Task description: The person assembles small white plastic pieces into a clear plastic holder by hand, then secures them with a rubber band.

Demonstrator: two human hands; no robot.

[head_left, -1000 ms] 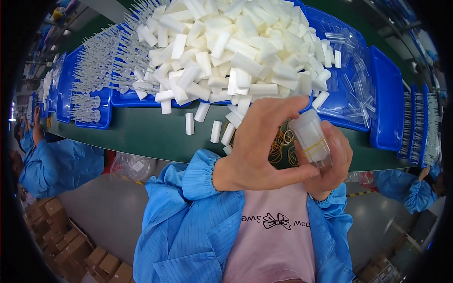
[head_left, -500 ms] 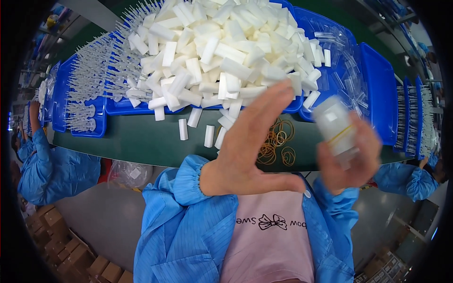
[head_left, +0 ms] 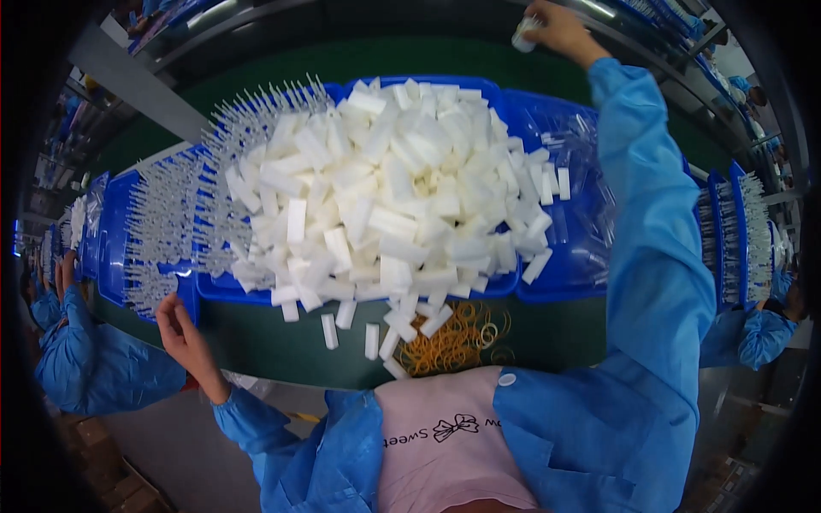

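My right arm reaches far out to the upper right. In that hand (head_left: pixel 560 32) is a small banded bundle of clear and white pieces (head_left: pixel 525 36), held over the far side of the bench. At the left, my left hand (head_left: pixel 190 344) hovers at the near edge of a blue tray (head_left: pixel 190 299) of white spiky plastic parts (head_left: pixel 158 222). Its fingers are loosely bent and apart, and nothing shows in them. Between my arms a big heap of white foam blocks (head_left: pixel 385 188) overflows its blue tray. Orange rubber bands (head_left: pixel 453 338) lie in front of the heap.
Beyond the heap's right side, a blue tray (head_left: pixel 547 286) holds clear plastic pieces (head_left: pixel 590 179), partly hidden by my sleeve. Several loose foam blocks (head_left: pixel 372 340) lie on the green bench top (head_left: pixel 274 342). Co-workers in blue sleeves (head_left: pixel 107 368) sit at both sides.
My right hand has carried the banded bundle from near my chest to the far upper right. My left hand has swung from the middle to the left tray. The view has shifted.
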